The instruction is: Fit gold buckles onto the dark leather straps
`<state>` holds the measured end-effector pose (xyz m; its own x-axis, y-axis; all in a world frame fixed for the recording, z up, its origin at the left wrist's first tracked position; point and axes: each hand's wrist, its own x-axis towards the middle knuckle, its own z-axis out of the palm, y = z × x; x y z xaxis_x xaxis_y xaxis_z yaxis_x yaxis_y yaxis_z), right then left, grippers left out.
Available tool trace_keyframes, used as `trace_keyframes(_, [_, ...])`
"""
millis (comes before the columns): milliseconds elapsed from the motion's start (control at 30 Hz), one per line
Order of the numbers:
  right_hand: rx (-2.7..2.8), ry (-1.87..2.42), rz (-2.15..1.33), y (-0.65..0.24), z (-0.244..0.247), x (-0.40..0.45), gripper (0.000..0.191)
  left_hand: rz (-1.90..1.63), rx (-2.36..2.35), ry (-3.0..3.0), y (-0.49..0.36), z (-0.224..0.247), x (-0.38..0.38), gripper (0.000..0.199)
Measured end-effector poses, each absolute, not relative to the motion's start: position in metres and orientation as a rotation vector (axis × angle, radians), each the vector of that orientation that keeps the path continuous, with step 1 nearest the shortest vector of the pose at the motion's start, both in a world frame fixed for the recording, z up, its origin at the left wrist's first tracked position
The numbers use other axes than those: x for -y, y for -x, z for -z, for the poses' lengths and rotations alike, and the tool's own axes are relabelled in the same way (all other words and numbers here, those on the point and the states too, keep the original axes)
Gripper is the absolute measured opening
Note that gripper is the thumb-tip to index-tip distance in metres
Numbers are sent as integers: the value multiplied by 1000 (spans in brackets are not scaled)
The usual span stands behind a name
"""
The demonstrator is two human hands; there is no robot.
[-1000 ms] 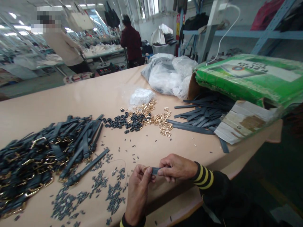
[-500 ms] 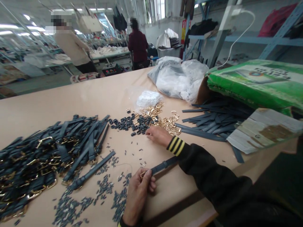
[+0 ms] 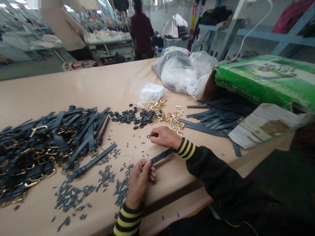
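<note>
Near the table's front edge my left hand (image 3: 139, 180) pinches the buckle end of a dark blue strap (image 3: 159, 157), gold metal showing at the fingertips. The strap runs up to the right, beneath my right wrist. My right hand (image 3: 164, 136) is closed on a small dark strap loop (image 3: 148, 136), which sticks out from the fingertips. Just beyond it lie a heap of dark loops (image 3: 144, 116) and scattered gold buckles (image 3: 173, 118). Many small dark offcuts (image 3: 107, 175) are strewn left of my left hand.
A large pile of straps with gold buckles (image 3: 46, 144) covers the left side. Loose straps (image 3: 216, 118) lie at the right by a green box (image 3: 265, 78) and its torn cardboard flap (image 3: 256, 126). Plastic bags (image 3: 184, 72) sit at the back. Two people stand beyond the table.
My right hand has drawn back from the heap towards my left hand, now with a loop in its fingers. My left hand still holds the strap. The camera view has tilted down.
</note>
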<state>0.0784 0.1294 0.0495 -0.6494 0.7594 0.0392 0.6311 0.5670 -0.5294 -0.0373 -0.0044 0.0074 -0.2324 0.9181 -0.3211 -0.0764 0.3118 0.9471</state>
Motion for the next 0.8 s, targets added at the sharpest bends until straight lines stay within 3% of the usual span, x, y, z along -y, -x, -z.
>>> trace_keyframes(233, [2039,1189,-1332,-122,-35,-57,13,-1142,-1523,-878,31,-6,11,27])
trace_keyframes(367, [1825,1252,-1648,-125,-20,-45,19,-1137,-1571,-978,24,-11,16,26])
trace_keyframes(633, [1427,1091,-1867,-123,-13,-33,27,-1110,-1593,-1106,17,-19,20,25])
trace_keyframes(800, [1398,1089,-1731,-124,-7,-24,20,-1060,-1620,-1153,16,-14,23,25])
